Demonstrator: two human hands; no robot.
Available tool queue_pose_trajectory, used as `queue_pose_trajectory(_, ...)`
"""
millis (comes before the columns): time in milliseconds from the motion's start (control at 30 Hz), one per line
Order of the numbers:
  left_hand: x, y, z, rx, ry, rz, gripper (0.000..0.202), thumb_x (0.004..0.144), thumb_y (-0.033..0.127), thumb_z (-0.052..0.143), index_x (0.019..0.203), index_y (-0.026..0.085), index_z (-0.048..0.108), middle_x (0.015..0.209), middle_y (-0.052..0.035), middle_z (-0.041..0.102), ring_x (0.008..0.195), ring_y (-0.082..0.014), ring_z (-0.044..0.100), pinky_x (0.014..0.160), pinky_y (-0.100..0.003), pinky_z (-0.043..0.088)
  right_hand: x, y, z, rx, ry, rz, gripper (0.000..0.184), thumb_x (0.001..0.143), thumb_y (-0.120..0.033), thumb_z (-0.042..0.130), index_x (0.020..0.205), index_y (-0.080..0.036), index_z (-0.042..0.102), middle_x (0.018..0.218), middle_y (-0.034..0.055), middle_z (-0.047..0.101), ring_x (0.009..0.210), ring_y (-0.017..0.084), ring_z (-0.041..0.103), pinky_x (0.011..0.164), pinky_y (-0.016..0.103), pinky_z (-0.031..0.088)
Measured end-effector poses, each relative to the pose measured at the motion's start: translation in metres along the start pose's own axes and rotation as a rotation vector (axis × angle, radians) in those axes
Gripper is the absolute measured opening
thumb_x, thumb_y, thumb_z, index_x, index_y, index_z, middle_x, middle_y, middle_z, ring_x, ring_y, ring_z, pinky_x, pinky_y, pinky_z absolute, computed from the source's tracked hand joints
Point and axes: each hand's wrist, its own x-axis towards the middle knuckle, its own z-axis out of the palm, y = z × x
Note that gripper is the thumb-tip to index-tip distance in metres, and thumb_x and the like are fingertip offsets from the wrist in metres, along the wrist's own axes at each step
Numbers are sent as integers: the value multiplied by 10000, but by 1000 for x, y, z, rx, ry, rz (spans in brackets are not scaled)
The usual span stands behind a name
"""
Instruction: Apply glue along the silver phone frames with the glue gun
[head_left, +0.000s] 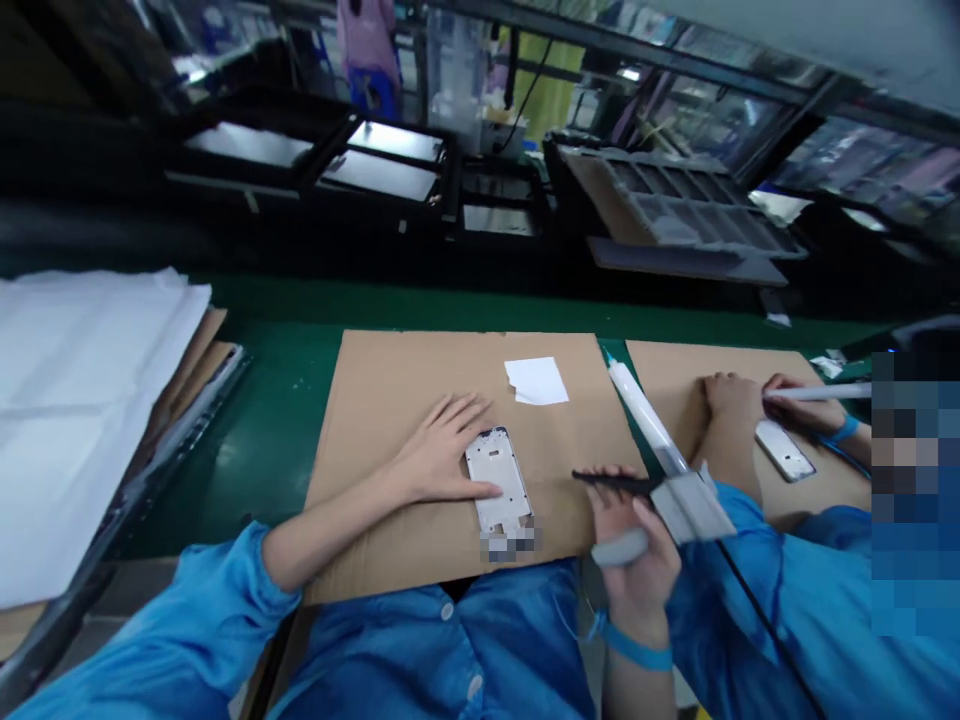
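My left hand [442, 448] lies flat on a brown cardboard sheet [390, 420], its fingers pressing the left edge of a silver phone frame [498, 482]. My right hand [634, 555] holds a long white dispenser syringe [646, 420] by its grey holder, together with a thin black tool [611, 482] that points left toward the frame. The syringe tip points away from me, up and left. A small white paper [536, 381] lies on the cardboard beyond the frame.
To the right a co-worker's hands [731, 400] hold another phone frame [784, 450] and a white syringe on a second cardboard. White sheets [75, 400] are stacked at left. Beyond the green belt [300, 310] stand dark trays and a grey compartment tray [675, 200].
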Motion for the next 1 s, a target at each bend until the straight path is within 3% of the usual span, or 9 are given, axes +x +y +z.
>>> queue_pose_trajectory(133,-5,-14,-20,-16,-158,16,1375,873,1069,906,1921,252,555,2064,-215,323,1955,-498,245,1613,-769,182,23,36,22,318,30,94,361,797,-463,948,1108,-306,853,1205,65,874,1318,319,835,1507,694,531)
queue_pose_trajectory(267,-10,-47,-52,-65,-277,-62,1338,907,881,1022,1985,333,448,2079,-197,301,1949,-464,293,1578,-694,363,41,52,14,446,16,130,385,831,-479,979,1154,-299,871,1235,62,876,1317,292,836,1521,673,528)
queue_pose_trajectory(333,-12,-64,-66,-20,-57,-281,1135,1037,817,917,1951,303,483,2078,-222,297,1937,-477,323,1532,-709,442,40,57,11,474,9,139,403,829,-492,994,1163,-300,877,1237,63,874,1330,296,836,1538,677,508)
queue_pose_trajectory(400,-13,-77,-76,46,284,-467,851,1185,743,717,1869,264,554,2046,-246,359,1920,-469,366,1515,-727,460,36,58,12,485,-32,161,406,828,-508,998,1157,-299,885,1233,75,875,1334,314,838,1531,686,514)
queue_pose_trajectory(467,-17,-82,-79,72,459,-494,695,1249,704,579,1769,246,625,1953,-257,511,1868,-452,468,1516,-731,456,33,56,17,490,-79,182,403,820,-518,999,1140,-297,892,1213,86,876,1324,331,842,1499,683,553)
queue_pose_trajectory(567,-30,-77,-72,67,292,-413,664,1252,728,551,1692,249,684,1852,-237,642,1781,-446,590,1507,-739,469,31,51,25,504,-117,199,391,788,-504,1015,1098,-297,895,1160,79,873,1271,333,854,1418,647,646)
queue_pose_trajectory(767,-79,-57,-63,232,10,-346,680,1285,603,470,1873,281,584,1960,-201,545,1844,-421,525,1532,-726,454,29,42,29,546,-119,211,428,748,-479,1060,1096,-301,887,1147,69,882,1205,329,870,1332,619,715)
queue_pose_trajectory(867,-108,-49,-85,251,-57,-324,639,1266,643,517,1786,313,688,1923,-156,605,1783,-412,611,1467,-646,578,26,41,28,515,-114,227,466,727,-488,1072,1107,-290,887,1187,72,883,1246,327,868,1383,614,676)
queue_pose_trajectory(1000,-149,-41,-136,275,12,-395,560,1243,709,539,1593,367,811,1856,-103,681,1646,-417,743,1334,-598,707,26,40,25,520,-91,262,422,734,-423,1012,1109,-317,849,1206,59,887,1344,348,860,1396,639,662)
